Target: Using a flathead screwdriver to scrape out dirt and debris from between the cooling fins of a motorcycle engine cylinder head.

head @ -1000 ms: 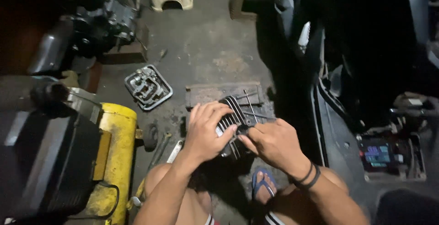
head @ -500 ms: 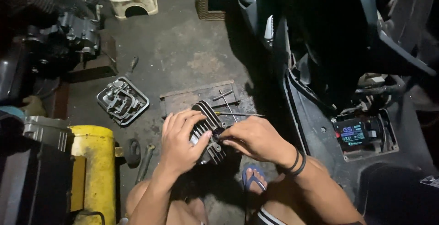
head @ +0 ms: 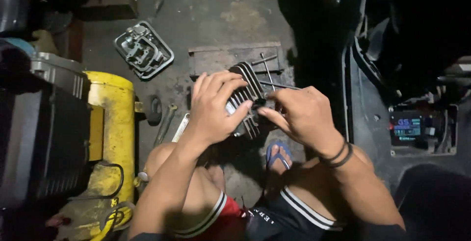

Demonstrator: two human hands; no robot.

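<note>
A finned metal engine cylinder (head: 249, 85) rests at the near edge of a flat wooden block (head: 216, 59) on the concrete floor. My left hand (head: 216, 104) lies over the cylinder's left side with the fingers wrapped across the fins. On the cylinder's right side my right hand (head: 299, 116) has its thumb and fingers pinched against the fins; whatever small part it may hold is hidden. Long metal studs (head: 274, 76) stick out from the cylinder toward the back right. I am squatting, with my knees below the hands and a blue sandal (head: 277, 152) under them.
A metal engine cover (head: 143, 50) lies on the floor at the back left. A yellow machine (head: 110, 123) with a dark unit beside it stands at the left. Wrenches (head: 169, 123) lie next to it. A dark motorcycle body with a lit display (head: 407, 127) fills the right.
The view has shifted, so the scene sits higher and further right in the frame. Both hands have stayed on the cylinder, the right hand's fingers working at its right side.
</note>
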